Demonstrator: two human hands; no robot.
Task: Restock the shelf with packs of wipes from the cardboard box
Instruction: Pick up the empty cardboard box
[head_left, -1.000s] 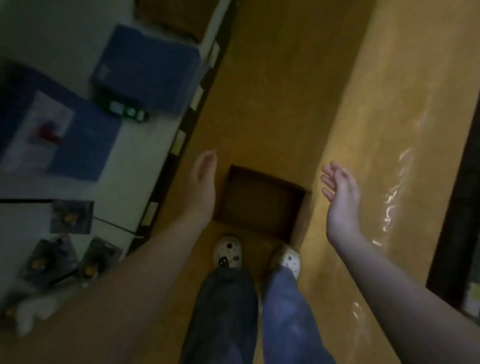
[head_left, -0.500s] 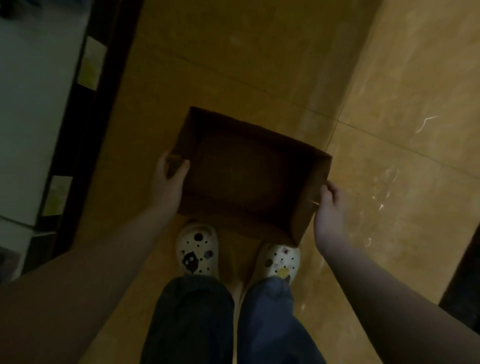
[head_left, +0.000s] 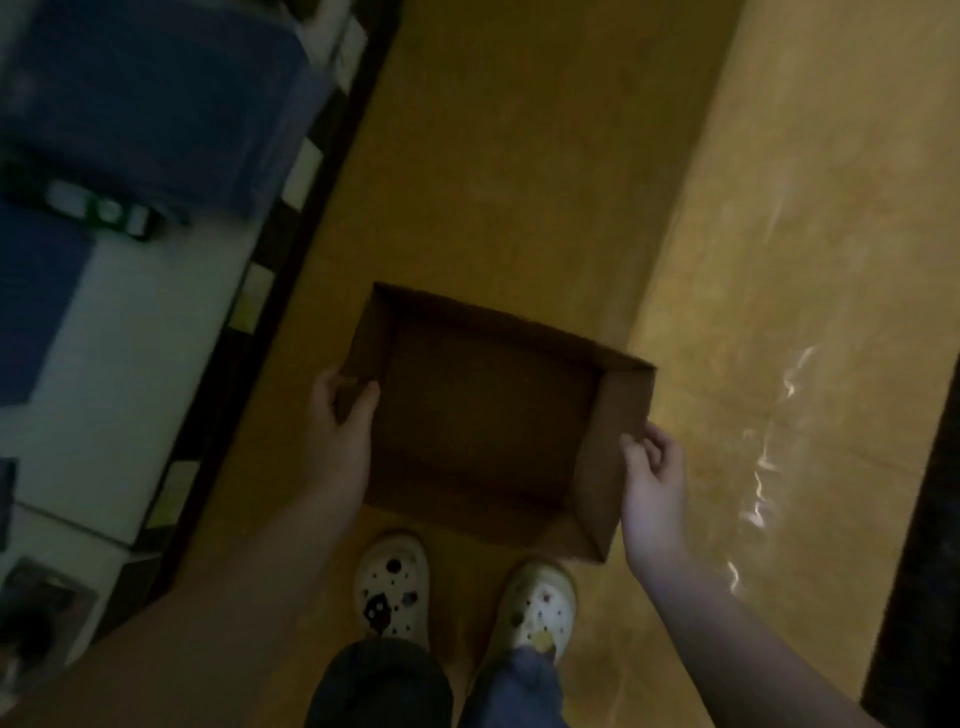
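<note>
A second ago the cardboard box (head_left: 493, 415) sat on the floor (head_left: 519, 156) with both grips off it; now both hold it. On the left, the shelf (head_left: 156, 322) is cut off by the picture's edge, and its blue packs (head_left: 156, 104) are blurry. The left grip (head_left: 340, 431) pinches the box's left wall, thumb inside. The box is just past two white shoes (head_left: 392, 587), open top up, long side running left to right. Its inside is dark. The right grip (head_left: 654, 483) clasps the right wall.

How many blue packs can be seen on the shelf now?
2. One blue pack at top left, a second blue pack at the left edge below; others may be hidden.
</note>
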